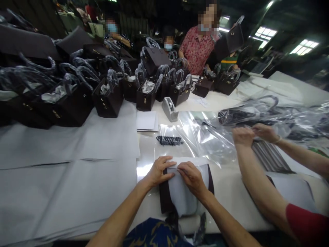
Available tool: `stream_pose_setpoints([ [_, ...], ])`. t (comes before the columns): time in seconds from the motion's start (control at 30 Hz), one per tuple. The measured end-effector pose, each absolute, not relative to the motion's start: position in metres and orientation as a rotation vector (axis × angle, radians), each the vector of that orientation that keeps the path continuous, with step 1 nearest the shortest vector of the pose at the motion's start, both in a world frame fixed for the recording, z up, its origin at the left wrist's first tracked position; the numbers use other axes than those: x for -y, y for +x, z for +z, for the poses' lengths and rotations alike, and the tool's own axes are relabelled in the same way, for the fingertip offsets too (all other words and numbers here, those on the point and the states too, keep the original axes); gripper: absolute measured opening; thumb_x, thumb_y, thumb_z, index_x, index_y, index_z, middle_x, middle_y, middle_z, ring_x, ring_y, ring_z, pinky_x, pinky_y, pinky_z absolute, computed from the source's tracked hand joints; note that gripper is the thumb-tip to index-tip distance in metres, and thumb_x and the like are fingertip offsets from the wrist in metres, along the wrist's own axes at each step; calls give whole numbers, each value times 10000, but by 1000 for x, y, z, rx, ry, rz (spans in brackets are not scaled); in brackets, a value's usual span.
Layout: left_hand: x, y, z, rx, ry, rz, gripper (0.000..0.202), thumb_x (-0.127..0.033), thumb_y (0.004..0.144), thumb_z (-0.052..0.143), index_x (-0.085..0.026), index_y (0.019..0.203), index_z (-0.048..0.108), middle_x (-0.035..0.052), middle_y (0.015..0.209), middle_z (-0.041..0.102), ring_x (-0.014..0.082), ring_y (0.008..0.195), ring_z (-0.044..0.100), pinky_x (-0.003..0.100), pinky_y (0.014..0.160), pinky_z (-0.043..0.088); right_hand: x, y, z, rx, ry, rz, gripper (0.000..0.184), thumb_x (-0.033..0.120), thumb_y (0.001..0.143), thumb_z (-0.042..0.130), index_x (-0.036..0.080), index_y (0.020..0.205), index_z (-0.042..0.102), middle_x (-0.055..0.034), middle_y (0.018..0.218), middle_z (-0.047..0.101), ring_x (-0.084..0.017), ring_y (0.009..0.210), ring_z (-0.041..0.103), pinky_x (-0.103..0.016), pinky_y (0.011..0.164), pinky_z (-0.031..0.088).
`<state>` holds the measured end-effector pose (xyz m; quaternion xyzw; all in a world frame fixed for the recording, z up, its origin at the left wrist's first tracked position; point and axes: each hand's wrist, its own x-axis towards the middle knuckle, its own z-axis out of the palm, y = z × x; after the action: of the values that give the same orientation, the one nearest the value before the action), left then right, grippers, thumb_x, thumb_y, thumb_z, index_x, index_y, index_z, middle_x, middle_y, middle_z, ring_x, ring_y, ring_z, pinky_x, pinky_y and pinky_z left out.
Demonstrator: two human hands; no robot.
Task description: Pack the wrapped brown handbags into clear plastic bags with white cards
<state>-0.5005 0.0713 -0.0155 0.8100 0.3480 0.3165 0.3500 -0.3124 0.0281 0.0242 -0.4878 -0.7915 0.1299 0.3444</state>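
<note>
A dark brown handbag [165, 197] lies flat at the near table edge, wrapped in white tissue paper [183, 195]. My left hand [159, 171] presses on the paper at the bag's top left, fingers curled onto its edge. My right hand [191, 176] pinches the same paper edge just right of it. Both hands meet at the bag's top. A clear plastic bag [177, 137] with black printing lies flat just beyond them.
Stacked white paper sheets [64, 171] cover the table's left. Rows of dark handbags [108, 99] stand at the back, beside a grey tape dispenser [169, 109]. A co-worker's hands [253, 134] at the right handle a plastic-wrapped bag [257, 113]. Other people stand behind the table.
</note>
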Motion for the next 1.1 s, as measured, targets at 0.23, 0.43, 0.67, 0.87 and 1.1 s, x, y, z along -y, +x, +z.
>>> stream_pose_setpoints([
  [0.23, -68, -486, -10, -1067, 2093, 866, 321, -244, 714, 623, -230, 1033, 594, 76, 1116, 566, 227, 1056, 485, 411, 925, 364, -30, -293, 18, 2241, -1317, 194, 314, 120, 836, 436, 210, 1134, 479, -77, 1015, 565, -196, 933, 519, -372, 800, 438],
  [0.43, -63, -475, -8, -1184, 2069, 931, 171, -297, 801, 547, -217, 931, 625, 78, 1053, 587, 219, 1024, 504, 402, 886, 373, -41, -298, 13, 2234, -1363, 147, 272, 142, 830, 443, 191, 1088, 512, -84, 979, 576, -202, 903, 531, -362, 761, 432],
  [0.67, -61, -471, -6, -1243, 1972, 976, 270, -320, 882, 400, -207, 902, 644, 67, 1031, 599, 198, 1038, 499, 391, 917, 368, -43, -300, 15, 2218, -1388, 206, 186, 192, 845, 474, 190, 1012, 555, -63, 921, 601, -188, 853, 536, -337, 739, 401],
  [0.87, -60, -476, -2, -1188, 1927, 961, 364, -237, 898, 277, -205, 976, 631, 52, 1072, 594, 173, 1069, 488, 369, 949, 364, -45, -301, 11, 2158, -1413, 303, 131, 213, 822, 504, 213, 905, 606, -45, 898, 601, -176, 836, 544, -331, 749, 391],
  [1.1, -64, -478, -9, -1139, 2019, 925, 348, -111, 652, 537, -209, 977, 617, 57, 1090, 589, 211, 1060, 490, 390, 939, 356, -49, -304, 15, 1985, -1496, 528, 88, 266, 802, 547, 214, 792, 618, -18, 810, 606, -155, 745, 554, -297, 706, 400],
])
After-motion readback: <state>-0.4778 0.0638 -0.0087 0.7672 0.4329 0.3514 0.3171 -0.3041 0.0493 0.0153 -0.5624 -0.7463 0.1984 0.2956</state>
